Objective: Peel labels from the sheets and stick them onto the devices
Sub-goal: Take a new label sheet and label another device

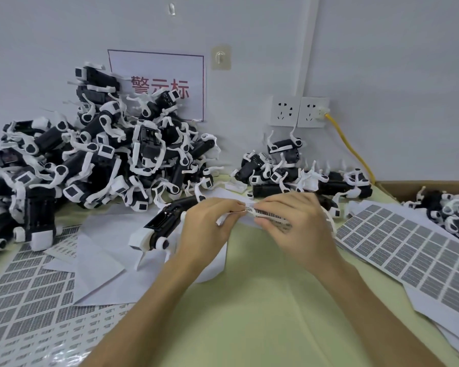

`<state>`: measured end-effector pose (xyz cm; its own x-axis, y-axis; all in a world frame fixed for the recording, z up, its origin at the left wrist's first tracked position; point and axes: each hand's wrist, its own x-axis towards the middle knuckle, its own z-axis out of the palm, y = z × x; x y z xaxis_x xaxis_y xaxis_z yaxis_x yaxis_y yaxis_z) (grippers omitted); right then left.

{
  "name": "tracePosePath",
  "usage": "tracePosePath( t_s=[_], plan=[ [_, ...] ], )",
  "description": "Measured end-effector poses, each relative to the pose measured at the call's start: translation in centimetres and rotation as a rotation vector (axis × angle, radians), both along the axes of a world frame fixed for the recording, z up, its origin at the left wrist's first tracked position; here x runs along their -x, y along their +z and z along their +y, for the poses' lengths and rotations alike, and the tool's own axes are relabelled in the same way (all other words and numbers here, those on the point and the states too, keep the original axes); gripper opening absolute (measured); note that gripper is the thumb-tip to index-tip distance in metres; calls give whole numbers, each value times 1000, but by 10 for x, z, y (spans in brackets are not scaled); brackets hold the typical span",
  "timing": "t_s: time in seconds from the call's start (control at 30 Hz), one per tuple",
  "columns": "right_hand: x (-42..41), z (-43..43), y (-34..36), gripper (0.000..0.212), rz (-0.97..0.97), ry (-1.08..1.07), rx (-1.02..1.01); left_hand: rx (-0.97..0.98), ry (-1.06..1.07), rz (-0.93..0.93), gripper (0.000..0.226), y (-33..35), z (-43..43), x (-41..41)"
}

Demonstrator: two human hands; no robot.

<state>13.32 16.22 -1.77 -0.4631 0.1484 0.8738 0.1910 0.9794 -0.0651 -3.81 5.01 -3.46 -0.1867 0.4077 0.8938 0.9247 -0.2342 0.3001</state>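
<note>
Both hands meet over the middle of the table. My right hand (294,221) holds a narrow strip of labels (272,215) by its near end. My left hand (210,221) pinches the strip's left tip, where a small white label curls up. One black-and-white device (157,229) lies on white paper just left of my left hand, apart from it. A grey label sheet (408,250) lies to the right, and more label sheets (32,292) cover the near left.
A big heap of devices (90,154) fills the left back against the wall. A smaller heap (302,173) lies at the back right. A cardboard box (435,197) with more devices stands far right. A yellow cable (353,149) hangs from a wall socket.
</note>
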Motion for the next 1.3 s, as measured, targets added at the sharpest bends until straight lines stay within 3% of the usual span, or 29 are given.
tracePosePath(
  t_s=[0.17, 0.6, 0.87, 1.0, 1.3],
  plan=[
    [-1, -2, 0, 4, 12, 14, -23, 58, -68, 17, 16, -1, -1, -4],
    [-4, 4, 1, 11, -37, -11, 63, 104, -82, -29, 14, 0, -2, -3],
    [-8, 7, 3, 6, -70, -30, 112, 73, 48, -29, 13, 1, -3, 2],
    [-7, 5, 1, 9, -79, -36, 86, 120, 55, 108, 24, 1, -2, 2],
    [-11, 7, 5, 7, -82, -56, 121, 126, 125, 103, 11, 4, -4, 7]
  ],
)
